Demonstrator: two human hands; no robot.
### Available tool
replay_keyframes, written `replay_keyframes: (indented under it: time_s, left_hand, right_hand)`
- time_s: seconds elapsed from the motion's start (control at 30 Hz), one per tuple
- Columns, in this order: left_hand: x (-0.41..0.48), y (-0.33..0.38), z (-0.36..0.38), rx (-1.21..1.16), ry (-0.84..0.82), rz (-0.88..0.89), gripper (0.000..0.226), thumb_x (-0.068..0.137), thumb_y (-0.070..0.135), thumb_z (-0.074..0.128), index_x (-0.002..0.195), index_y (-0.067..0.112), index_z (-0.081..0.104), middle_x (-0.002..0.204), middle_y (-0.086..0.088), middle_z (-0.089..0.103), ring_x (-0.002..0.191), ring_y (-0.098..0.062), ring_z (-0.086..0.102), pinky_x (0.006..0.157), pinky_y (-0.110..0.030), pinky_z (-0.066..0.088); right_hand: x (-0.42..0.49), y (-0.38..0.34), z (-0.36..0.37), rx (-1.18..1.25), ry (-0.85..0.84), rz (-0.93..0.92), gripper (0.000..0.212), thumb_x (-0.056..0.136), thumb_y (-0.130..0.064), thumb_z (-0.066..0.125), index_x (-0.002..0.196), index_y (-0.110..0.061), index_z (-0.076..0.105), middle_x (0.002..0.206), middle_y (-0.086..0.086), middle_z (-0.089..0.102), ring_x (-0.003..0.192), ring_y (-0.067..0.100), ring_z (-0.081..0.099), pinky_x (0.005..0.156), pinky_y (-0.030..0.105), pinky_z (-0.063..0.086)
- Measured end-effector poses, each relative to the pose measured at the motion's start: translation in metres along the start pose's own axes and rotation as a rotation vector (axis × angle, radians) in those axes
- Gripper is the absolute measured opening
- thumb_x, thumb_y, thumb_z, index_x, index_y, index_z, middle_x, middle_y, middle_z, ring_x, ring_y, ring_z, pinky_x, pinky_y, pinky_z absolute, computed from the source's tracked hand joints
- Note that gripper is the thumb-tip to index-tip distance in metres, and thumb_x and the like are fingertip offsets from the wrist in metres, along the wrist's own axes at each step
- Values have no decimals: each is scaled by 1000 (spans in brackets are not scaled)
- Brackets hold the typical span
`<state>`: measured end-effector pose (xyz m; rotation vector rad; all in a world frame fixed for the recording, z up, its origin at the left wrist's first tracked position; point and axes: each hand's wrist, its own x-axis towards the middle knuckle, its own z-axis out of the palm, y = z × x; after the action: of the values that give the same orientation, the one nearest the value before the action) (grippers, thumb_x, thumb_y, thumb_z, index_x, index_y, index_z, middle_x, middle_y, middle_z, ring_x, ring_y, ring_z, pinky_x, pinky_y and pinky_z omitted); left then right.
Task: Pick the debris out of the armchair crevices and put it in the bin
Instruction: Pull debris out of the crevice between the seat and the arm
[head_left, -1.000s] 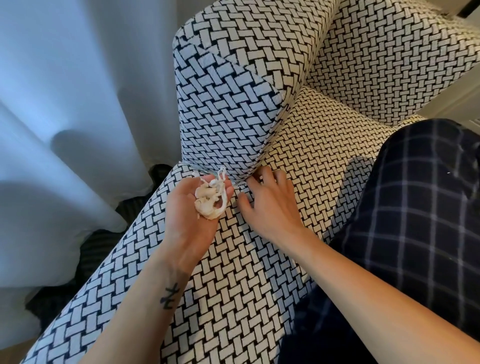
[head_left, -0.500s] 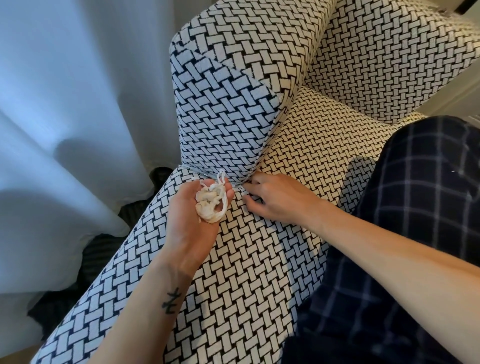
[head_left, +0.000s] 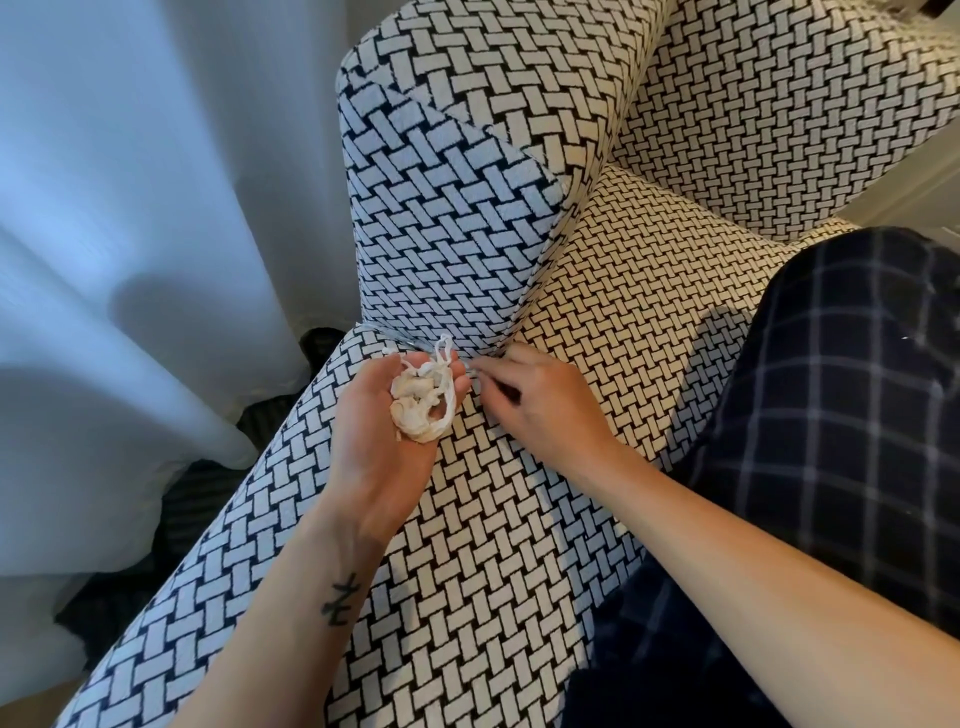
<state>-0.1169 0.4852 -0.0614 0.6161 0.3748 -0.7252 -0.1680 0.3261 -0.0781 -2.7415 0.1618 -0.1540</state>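
Crumpled debris (head_left: 422, 406) is being cupped in the left hand (head_left: 387, 421); the right hand (head_left: 540, 397) fingers (head_left: 485, 370) are being pinched at the armchair (head_left: 519, 519) crevice (head_left: 483, 356).

No readable text, label, brand or number shows anywhere; the left forearm (head_left: 311, 613), lower centre of the frame, bears only a small dark tattoo mark (head_left: 340, 598), not legible as lettering.

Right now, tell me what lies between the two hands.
Head view: only a narrow strip of woven armchair fabric separates the left hand, cupping white debris, from the right hand.
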Motion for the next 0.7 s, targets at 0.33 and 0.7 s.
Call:
replay_keyframes:
  time_s: [0.33, 0.7]
  left_hand:
    - [1, 0, -1, 4, 2, -3, 21, 102, 16, 44, 94, 4, 59, 107, -20, 67, 100, -29, 68, 84, -36, 57]
    - [-1, 2, 3, 0, -12, -2, 22, 101, 15, 43, 92, 3, 59, 93, -18, 69, 85, -26, 70, 80, -35, 59]
  right_hand:
    - [3, -17, -2, -70, -16, 205, 29, 103, -36, 54, 113, -18, 75, 88, -4, 52, 69, 10, 48, 53, 18, 30]
    - [2, -53, -4, -243, -132, 283, 25, 97, -3, 55, 121, -7, 64, 118, 12, 59, 91, 25, 66, 71, 29, 50]
